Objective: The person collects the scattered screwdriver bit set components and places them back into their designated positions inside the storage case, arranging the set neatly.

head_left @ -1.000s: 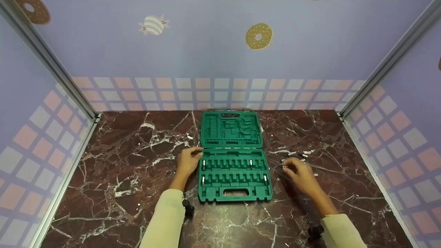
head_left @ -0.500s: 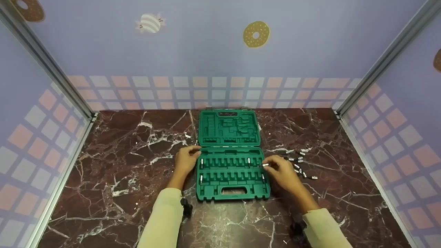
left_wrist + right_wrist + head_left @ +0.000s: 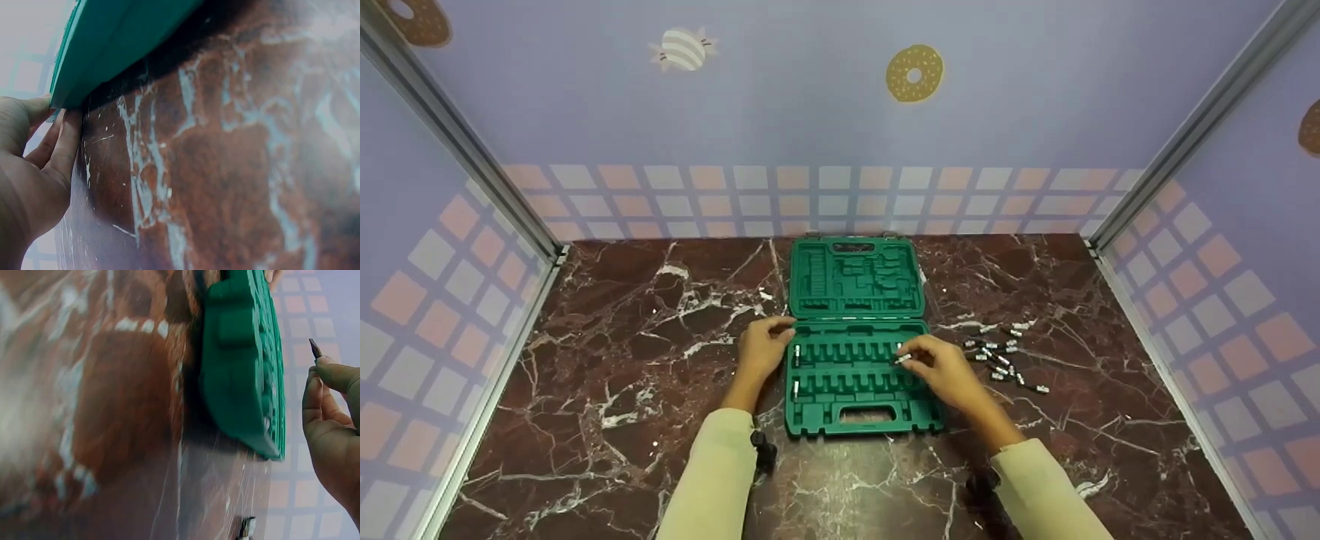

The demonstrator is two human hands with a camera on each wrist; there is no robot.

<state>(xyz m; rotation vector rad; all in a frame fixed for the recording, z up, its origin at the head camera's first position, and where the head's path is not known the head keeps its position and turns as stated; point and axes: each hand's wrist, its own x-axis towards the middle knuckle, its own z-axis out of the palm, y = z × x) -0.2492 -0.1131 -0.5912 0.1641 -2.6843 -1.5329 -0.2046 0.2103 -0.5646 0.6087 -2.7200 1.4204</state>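
An open green socket-bit case [image 3: 862, 412] lies on the marbled table, lid folded back. My left hand [image 3: 763, 349] holds its left edge near the hinge, with thumb and fingers at the rim in the left wrist view. Over the right part of the upper slot row, my right hand [image 3: 949, 371] pinches a bit socket [image 3: 903, 359]. Its dark tip [image 3: 315, 349] points up past my fingertips in the right wrist view. Two bit sockets stand in the leftmost slots, upper [image 3: 797, 355] and lower [image 3: 795, 389]. Another [image 3: 898, 347] shows partly beside my right fingers, which hide nearby slots.
Several loose bit sockets [image 3: 997, 349] lie in a cluster on the table, right of the case. The case lid [image 3: 855, 277] reaches back close to the patterned rear wall [image 3: 840, 180]. Side walls stand left and right.
My right hand has moved left from the loose cluster to above the case, carrying a bit socket. The left hand stays at the case's left edge. The view has shifted slightly.
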